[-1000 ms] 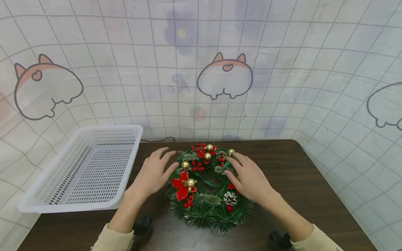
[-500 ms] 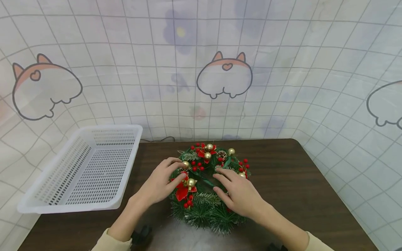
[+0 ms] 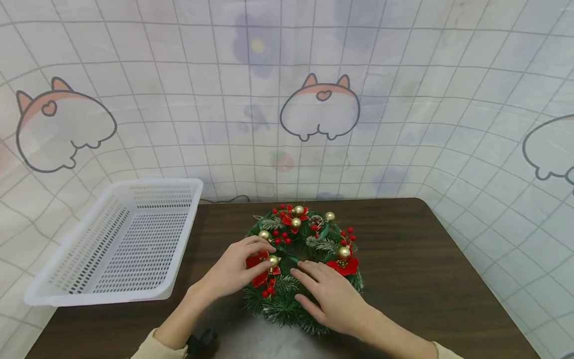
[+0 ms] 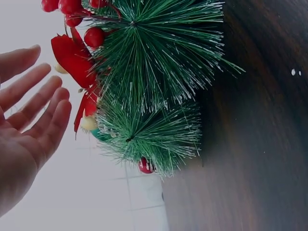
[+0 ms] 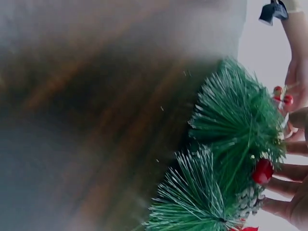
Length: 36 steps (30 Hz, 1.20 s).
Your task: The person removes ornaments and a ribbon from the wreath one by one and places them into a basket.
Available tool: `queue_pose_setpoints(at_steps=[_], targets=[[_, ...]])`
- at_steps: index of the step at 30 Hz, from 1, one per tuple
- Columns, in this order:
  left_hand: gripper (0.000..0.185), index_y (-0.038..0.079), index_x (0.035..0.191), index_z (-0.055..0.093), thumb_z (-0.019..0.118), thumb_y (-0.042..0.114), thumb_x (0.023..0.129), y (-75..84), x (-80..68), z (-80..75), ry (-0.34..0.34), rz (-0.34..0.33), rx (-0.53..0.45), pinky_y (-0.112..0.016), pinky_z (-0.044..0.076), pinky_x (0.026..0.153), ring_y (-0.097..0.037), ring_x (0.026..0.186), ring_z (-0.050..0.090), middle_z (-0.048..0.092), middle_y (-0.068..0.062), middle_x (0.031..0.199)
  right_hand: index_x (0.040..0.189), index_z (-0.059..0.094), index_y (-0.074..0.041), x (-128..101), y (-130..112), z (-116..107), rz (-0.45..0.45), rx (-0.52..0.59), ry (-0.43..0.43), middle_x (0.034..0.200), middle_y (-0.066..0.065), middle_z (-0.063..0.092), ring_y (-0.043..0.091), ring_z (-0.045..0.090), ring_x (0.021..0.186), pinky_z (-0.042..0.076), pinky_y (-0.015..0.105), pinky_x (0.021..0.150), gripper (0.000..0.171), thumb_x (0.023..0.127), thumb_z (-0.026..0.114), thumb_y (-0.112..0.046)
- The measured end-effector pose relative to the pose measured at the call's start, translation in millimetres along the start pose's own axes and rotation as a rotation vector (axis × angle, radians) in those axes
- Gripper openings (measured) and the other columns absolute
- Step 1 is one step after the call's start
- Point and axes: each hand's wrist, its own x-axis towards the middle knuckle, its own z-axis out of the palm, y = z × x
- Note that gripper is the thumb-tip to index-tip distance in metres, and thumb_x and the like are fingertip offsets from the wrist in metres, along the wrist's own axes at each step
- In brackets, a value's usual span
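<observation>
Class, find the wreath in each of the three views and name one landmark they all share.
Head: wreath lies centre, on the table, under both hands.
Left wrist: wreath fills the upper middle, beside the left hand.
Right wrist: wreath sits lower right, by the right hand's fingers.
Shared landmark: the dark wooden table.

A white mesh basket (image 3: pixel 121 244) sits on the dark table (image 3: pixel 426 259)
</observation>
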Motion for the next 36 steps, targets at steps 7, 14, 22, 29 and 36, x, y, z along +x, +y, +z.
queue_pose_setpoints(at_steps=[7, 14, 22, 29, 36], targets=[[0.027, 0.024, 0.119, 0.064, 0.067, 0.020, 0.093, -1.5, 0.7, 1.4, -0.076, -0.015, -0.005, -0.034, 0.053, 0.077, -0.009, 0.095, 0.059, 0.058, 0.009, 0.117, 0.147, 0.040, -0.015, -6, -7, 4, 0.015, -0.016, -0.091, 0.149, 0.008, 0.039, 0.027, 0.038, 0.135, 0.035, 0.052, 0.105, 0.061, 0.096, 0.054, -0.045], [0.031, 0.027, 0.125, 0.061, 0.064, 0.019, 0.094, -3.6, -0.6, 2.3, -0.144, -0.032, 0.024, -0.025, 0.050, 0.067, -0.005, 0.077, 0.055, 0.061, 0.011, 0.114, 0.155, 0.016, -0.019, -12, -9, 8, 0.049, -0.066, -0.155, 0.154, 0.012, 0.029, 0.028, 0.029, 0.139, 0.028, 0.057, 0.107, 0.076, 0.096, 0.051, -0.052], [0.032, 0.028, 0.124, 0.061, 0.064, 0.017, 0.094, -3.8, -1.6, 3.4, -0.152, -0.035, -0.001, -0.024, 0.049, 0.063, -0.007, 0.073, 0.053, 0.059, 0.012, 0.104, 0.155, 0.015, -0.018, -17, -10, 11, 0.092, -0.102, -0.194, 0.154, 0.014, 0.028, 0.028, 0.027, 0.141, 0.020, 0.057, 0.111, 0.077, 0.096, 0.048, -0.054], [0.026, 0.019, 0.119, 0.066, 0.065, 0.018, 0.094, -1.9, -4.5, 2.9, -0.129, -0.031, -0.044, -0.024, 0.052, 0.071, -0.004, 0.083, 0.058, 0.058, 0.011, 0.108, 0.154, 0.021, -0.015, -19, -10, 13, 0.119, -0.093, -0.214, 0.155, 0.013, 0.024, 0.028, 0.023, 0.142, 0.018, 0.058, 0.111, 0.074, 0.097, 0.046, -0.055], [0.026, 0.017, 0.117, 0.066, 0.068, 0.017, 0.091, -0.3, -8.2, -0.5, -0.109, -0.023, -0.089, -0.026, 0.053, 0.077, -0.005, 0.090, 0.059, 0.058, 0.011, 0.109, 0.154, 0.022, -0.015, -19, -9, 12, 0.119, -0.091, -0.202, 0.156, 0.013, 0.024, 0.029, 0.023, 0.142, 0.019, 0.056, 0.111, 0.070, 0.098, 0.044, -0.053]])
